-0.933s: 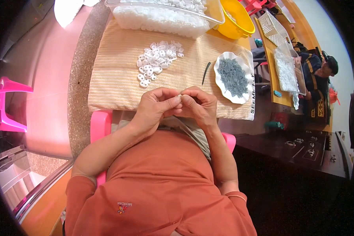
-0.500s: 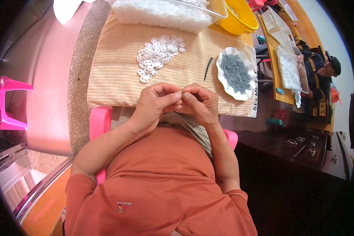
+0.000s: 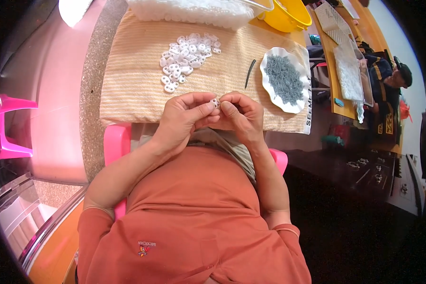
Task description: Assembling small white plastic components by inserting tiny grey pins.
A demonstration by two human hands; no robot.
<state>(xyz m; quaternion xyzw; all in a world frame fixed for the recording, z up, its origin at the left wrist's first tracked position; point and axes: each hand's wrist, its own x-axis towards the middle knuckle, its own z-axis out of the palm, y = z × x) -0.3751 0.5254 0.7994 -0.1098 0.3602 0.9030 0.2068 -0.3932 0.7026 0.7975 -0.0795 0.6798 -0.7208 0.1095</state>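
A small white piece (image 3: pixel 215 103) with round holes is held in front of the belly, just over the near edge of a striped cloth (image 3: pixel 132 90). It is pinched between the thumb and forefinger of the left hand (image 3: pixel 184 116). The thumb and forefinger of the right hand (image 3: pixel 245 118) are brought close together just beside it; whether anything is gripped between them cannot be told.

Beyond the hands, a loose heap of similar white pieces (image 3: pixel 187 56) is spread on the cloth. To the right, a thin black strip (image 3: pixel 250 73) is laid near a wavy-edged white plate (image 3: pixel 293 108), which is filled with small grey bits (image 3: pixel 284 78). At the far side, a clear box (image 3: pixel 261 8) packed with white pieces is placed beside a yellow tub (image 3: pixel 274 21). Farther right, another person (image 3: pixel 381 71) is seen.
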